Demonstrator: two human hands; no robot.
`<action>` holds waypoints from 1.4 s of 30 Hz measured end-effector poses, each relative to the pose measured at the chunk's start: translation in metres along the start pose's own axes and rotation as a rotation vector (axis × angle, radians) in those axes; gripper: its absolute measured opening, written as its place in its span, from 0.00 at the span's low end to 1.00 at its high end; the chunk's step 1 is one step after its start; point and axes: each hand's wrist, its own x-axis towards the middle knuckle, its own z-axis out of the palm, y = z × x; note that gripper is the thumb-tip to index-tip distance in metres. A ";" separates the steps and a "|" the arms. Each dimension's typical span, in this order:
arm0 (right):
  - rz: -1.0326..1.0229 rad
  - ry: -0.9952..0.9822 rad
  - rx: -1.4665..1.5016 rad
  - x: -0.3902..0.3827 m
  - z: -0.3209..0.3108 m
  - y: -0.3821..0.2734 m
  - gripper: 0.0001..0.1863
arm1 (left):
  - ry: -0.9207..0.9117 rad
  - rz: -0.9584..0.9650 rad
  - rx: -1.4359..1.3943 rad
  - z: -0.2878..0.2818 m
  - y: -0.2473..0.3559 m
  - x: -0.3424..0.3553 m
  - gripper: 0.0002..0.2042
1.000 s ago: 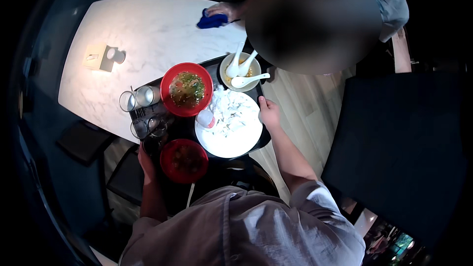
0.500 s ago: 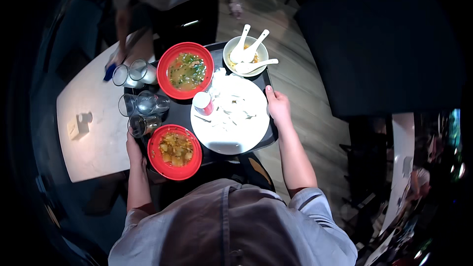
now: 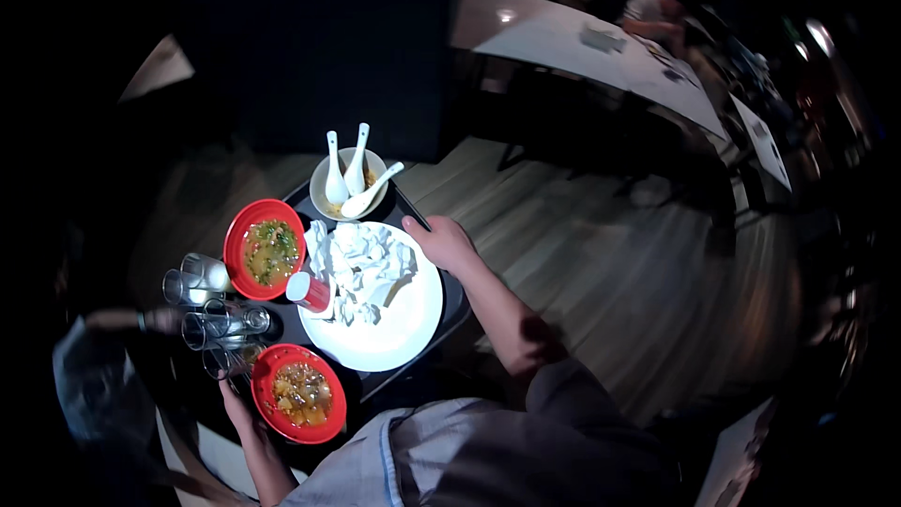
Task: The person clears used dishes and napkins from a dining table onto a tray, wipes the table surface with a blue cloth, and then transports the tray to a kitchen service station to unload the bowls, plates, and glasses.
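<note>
My right hand [image 3: 441, 242] grips the right edge of a dark serving tray [image 3: 454, 302], thumb on top. At the opposite side my left hand [image 3: 236, 402] holds the tray, its fingers mostly hidden below. A white plate [image 3: 394, 345] on it carries crumpled tissues [image 3: 366, 253] and a small red-and-white container [image 3: 308, 291]. Two red bowls hold leftover food: one with green-flecked soup [image 3: 272, 252], a nearer one with yellowish chunks [image 3: 302, 394]. White soup spoons [image 3: 335, 174] lean in a pale bowl [image 3: 321, 174] at the far corner. Several glasses [image 3: 202, 277] crowd the left side.
A tall dark panel [image 3: 328, 38] stands ahead. Beyond it at right is a long white table [image 3: 554, 45] with a person [image 3: 652, 14] beside it. Another person's blurred sleeve [image 3: 99, 371] shows at the left. Wood-look floor [image 3: 572, 244] stretches to the right.
My view has swung to the right, away from the table at the left; the dark panel now lies ahead. Both hands still hold the tray, which appears lower and further left in view.
</note>
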 end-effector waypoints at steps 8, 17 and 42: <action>0.009 0.303 0.080 -0.078 0.060 0.046 0.28 | -0.340 -0.168 0.027 -0.001 0.041 0.074 0.25; 0.103 0.707 0.240 -0.145 0.224 0.089 0.25 | -0.608 -0.076 0.258 -0.043 0.099 0.176 0.21; 0.177 1.119 0.269 -0.266 0.307 -0.002 0.32 | -1.158 -0.098 0.333 0.014 0.177 0.271 0.30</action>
